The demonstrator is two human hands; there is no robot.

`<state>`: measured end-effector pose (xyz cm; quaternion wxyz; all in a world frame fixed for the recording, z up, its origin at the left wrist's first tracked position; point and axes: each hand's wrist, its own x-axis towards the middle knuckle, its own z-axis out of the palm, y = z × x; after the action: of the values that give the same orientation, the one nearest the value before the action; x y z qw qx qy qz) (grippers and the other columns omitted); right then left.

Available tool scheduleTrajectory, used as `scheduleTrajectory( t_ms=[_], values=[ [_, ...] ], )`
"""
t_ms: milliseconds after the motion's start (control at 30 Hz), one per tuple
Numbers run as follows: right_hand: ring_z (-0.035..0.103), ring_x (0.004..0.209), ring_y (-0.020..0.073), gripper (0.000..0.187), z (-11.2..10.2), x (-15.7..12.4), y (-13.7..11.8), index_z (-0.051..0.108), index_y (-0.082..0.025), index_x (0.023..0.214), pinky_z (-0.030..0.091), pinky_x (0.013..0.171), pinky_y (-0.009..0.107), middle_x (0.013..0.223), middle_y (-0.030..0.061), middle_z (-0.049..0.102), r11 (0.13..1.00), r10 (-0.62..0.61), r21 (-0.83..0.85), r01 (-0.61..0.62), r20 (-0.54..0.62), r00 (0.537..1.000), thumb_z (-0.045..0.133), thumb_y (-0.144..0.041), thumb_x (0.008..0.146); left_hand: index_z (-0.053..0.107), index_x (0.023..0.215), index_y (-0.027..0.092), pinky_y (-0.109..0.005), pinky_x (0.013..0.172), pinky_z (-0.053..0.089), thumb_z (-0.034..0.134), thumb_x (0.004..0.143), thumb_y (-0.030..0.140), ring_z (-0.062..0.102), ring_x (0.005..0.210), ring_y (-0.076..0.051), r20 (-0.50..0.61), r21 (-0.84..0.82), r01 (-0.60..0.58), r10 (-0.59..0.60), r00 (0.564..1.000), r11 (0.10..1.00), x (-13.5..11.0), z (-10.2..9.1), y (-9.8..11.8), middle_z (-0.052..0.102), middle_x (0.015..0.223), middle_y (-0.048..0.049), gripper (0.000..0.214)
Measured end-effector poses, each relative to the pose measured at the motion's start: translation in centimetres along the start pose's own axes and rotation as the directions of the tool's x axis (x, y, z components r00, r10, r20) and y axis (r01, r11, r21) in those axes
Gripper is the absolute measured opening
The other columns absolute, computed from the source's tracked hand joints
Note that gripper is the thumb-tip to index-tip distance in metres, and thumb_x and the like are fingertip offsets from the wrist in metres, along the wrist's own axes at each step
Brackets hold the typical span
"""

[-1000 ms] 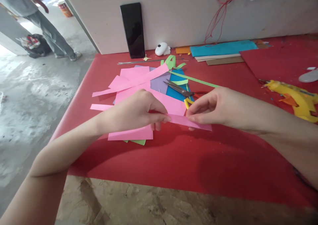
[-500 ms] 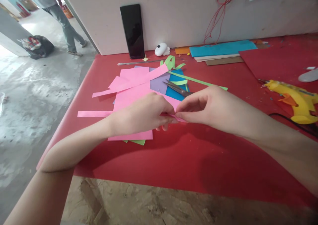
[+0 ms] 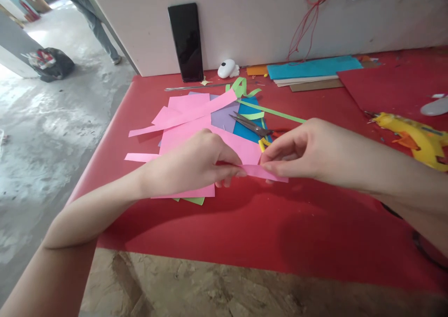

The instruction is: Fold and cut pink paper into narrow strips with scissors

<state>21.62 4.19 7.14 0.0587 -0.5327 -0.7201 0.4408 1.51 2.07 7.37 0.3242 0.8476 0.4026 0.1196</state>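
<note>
Fingers of the left hand (image 3: pixel 191 165) are pressed together on a narrow pink paper strip (image 3: pixel 255 170); the right hand (image 3: pixel 301 146) pinches it a little further along between thumb and fingertips. The short stretch between them and the loose end past the right thumb show, slanting slightly down to the right, above a red table (image 3: pixel 245 228). A larger pink sheet (image 3: pixel 184 134) lies below and beyond. Scissors (image 3: pixel 252 126), blades slightly apart, lie behind the right hand, partly over blue paper (image 3: pixel 242 132).
</note>
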Motion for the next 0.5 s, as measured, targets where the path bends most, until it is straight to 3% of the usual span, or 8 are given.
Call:
scheduleTrajectory(
  t_ms=[133,300,367,433,500],
  values=[
    [0.06,0.05,0.0147,0.01,-0.8,-0.3,1.3,0.074,-0.02,0.066,0.038,0.042,0.024,0.059,0.0014,0.069,1.0,-0.005,-0.031,0.004,-0.046,0.999,0.065,-0.024,0.064,0.069,0.059,0.014,-0.011,0.048,0.042,0.063,0.082,0.01,0.06,0.046,-0.004,0.004,-0.029,0.058,-0.058,0.998,0.998,-0.4,-0.8,-0.4,0.068,0.052,0.0055,0.025],
    [0.067,0.06,0.0183,0.008,-1.7,-0.7,3.1,0.071,-0.021,0.059,0.048,0.053,0.027,0.06,0.0021,0.071,0.99,0.138,-0.007,-0.144,-0.245,0.96,0.07,-0.02,0.067,0.072,0.062,0.017,-0.011,0.047,0.041,0.065,0.083,0.022,0.06,0.046,-0.005,0.005,-0.06,0.226,-0.226,0.974,0.972,-1.6,-2.4,-1.6,0.068,0.051,0.0054,0.023],
    [0.069,0.067,0.0177,0.008,-1.3,-1.0,2.8,0.074,-0.022,0.069,0.05,0.056,0.027,0.07,0.0023,0.074,0.997,0.08,0.043,-0.07,-0.324,0.942,0.069,-0.027,0.072,0.07,0.062,0.016,-0.011,0.048,0.042,0.064,0.085,0.022,0.06,0.047,-0.004,0.074,-0.068,0.228,-0.223,0.972,0.971,-1.6,-2.3,-1.7,0.068,0.052,0.0053,0.025],
    [0.07,0.076,0.0157,0.012,-0.4,-1.2,1.9,0.076,-0.023,0.081,0.053,0.064,0.025,0.085,0.0016,0.077,0.995,-0.069,0.044,0.092,-0.374,0.925,0.066,-0.028,0.076,0.07,0.062,0.016,-0.01,0.048,0.041,0.062,0.086,0.021,0.06,0.047,-0.004,0.118,-0.078,0.218,-0.208,0.971,0.973,-1.3,-1.8,-1.4,0.068,0.053,0.0055,0.026],
    [0.07,0.079,0.0143,0.011,0.8,-1.3,0.8,0.076,-0.023,0.081,0.053,0.067,0.024,0.087,0.0006,0.077,0.969,-0.239,-0.034,0.244,-0.372,0.897,0.067,-0.024,0.075,0.07,0.063,0.015,-0.01,0.046,0.04,0.063,0.086,0.018,0.058,0.046,-0.003,0.092,-0.076,0.202,-0.195,0.977,0.976,-0.8,-1.0,-0.9,0.067,0.052,0.006,0.024]
  ],
)
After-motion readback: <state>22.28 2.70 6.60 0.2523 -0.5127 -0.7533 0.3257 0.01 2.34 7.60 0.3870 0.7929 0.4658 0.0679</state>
